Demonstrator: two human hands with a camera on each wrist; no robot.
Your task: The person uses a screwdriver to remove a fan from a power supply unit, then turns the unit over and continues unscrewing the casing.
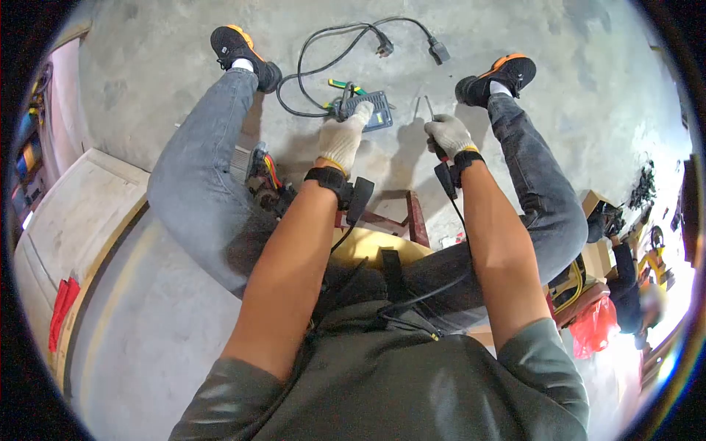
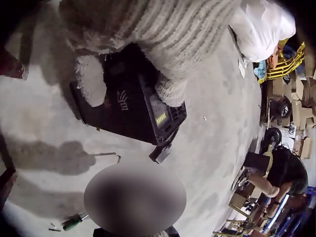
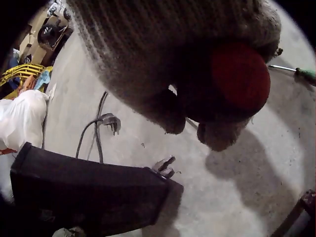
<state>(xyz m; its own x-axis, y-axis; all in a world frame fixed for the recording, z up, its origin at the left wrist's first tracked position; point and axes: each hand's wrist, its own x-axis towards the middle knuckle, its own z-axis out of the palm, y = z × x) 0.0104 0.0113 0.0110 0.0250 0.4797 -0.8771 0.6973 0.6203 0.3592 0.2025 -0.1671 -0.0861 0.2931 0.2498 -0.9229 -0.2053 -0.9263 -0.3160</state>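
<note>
A black vented box [image 1: 380, 112] is gripped by my gloved left hand [image 1: 344, 138], just above the floor or on it; which one I cannot tell. In the left wrist view the glove's fingers [image 2: 91, 81] and thumb lie over opposite edges of the box [image 2: 123, 109], beside small yellow marks. My gloved right hand [image 1: 448, 137] holds a screwdriver [image 1: 441, 152] to the right of the box, its thin shaft pointing away from me. The right wrist view shows the red handle end [image 3: 241, 76] inside the curled glove [image 3: 163, 59], apart from the box [image 3: 89, 192].
A black cable [image 1: 301, 77] loops over the floor beyond the box, with a plug [image 1: 384, 48] and a connector [image 1: 440, 52]. Green-and-yellow handled pliers [image 1: 346, 87] lie behind the box. A green-handled screwdriver [image 2: 73, 222] is on the floor. Tools [image 1: 266, 176] stand near the left leg.
</note>
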